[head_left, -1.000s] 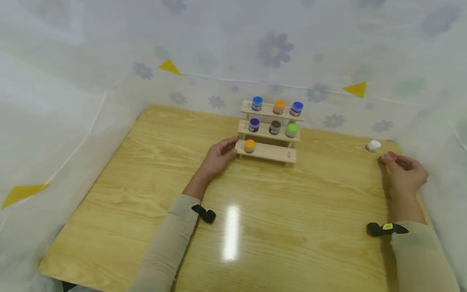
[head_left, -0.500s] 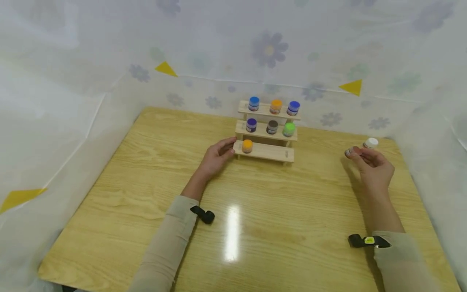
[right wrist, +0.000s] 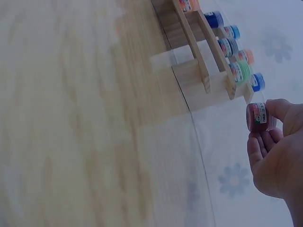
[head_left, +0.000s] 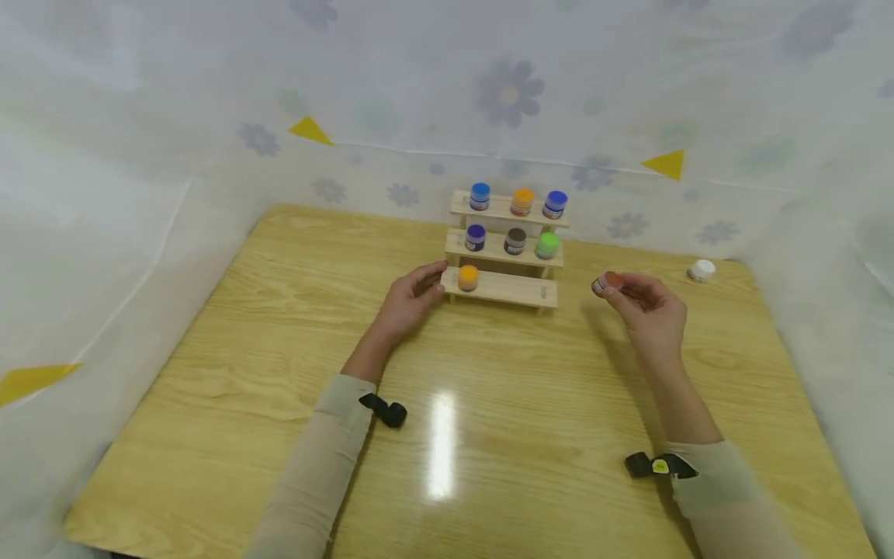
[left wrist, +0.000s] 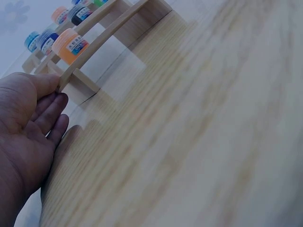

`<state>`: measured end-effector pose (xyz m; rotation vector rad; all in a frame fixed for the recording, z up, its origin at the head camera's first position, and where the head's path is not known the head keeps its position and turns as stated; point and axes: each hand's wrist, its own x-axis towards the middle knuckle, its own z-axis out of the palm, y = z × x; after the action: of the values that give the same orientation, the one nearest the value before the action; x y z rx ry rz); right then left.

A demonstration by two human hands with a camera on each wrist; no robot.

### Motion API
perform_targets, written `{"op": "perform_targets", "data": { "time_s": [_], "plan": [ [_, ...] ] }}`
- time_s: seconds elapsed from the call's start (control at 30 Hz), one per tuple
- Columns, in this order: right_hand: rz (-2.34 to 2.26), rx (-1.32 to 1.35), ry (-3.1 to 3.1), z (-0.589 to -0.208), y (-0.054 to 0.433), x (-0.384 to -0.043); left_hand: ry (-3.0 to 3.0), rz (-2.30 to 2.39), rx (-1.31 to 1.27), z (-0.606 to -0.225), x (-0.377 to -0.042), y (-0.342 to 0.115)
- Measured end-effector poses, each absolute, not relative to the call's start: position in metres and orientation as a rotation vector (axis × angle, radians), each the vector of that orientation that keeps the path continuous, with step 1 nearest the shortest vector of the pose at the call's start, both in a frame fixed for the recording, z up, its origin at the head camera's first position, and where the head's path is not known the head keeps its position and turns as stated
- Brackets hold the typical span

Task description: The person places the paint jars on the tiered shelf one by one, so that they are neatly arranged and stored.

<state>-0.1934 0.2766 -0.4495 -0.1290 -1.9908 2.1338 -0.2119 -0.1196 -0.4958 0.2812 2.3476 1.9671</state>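
Note:
A three-step wooden rack [head_left: 499, 289] stands toward the back of the table. My left hand [head_left: 407, 307] is at the left end of its lowest step, and in the left wrist view the thumb and fingers [left wrist: 49, 109] grip that end. An orange-lidded paint jar [head_left: 468, 278] sits on the same step, close to this hand. Right of the rack, my right hand [head_left: 653, 314] pinches a reddish-brown paint jar [right wrist: 258, 117] between thumb and fingers. The jar is raised over the table and tilted, its lid toward the palm.
The middle step holds a purple jar [head_left: 476, 237], a dark jar [head_left: 515, 241] and a green jar [head_left: 548, 246]. Blue [head_left: 479, 196], orange [head_left: 522, 202] and darker blue [head_left: 555, 204] jars line the top step. A white-lidded jar [head_left: 701, 270] stands at the table's back right.
My right hand has carried the reddish-brown jar leftward from the table's right side toward the rack. The left hand stays at the rack's end. The view has shifted slightly.

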Motion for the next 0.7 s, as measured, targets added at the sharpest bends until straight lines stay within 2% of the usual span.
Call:
{"op": "perform_targets", "data": {
  "time_s": [0.4,0.7],
  "plan": [
    [2.124,0.183,-2.014,-0.466,0.225,-0.184,2.343,1.959,0.29,-0.496,-0.214,-0.121],
    [2.12,0.28,-2.076,-0.466,0.192,-0.188,2.344,1.981,0.306,-0.498,-0.216,-0.121]
  ]
}}
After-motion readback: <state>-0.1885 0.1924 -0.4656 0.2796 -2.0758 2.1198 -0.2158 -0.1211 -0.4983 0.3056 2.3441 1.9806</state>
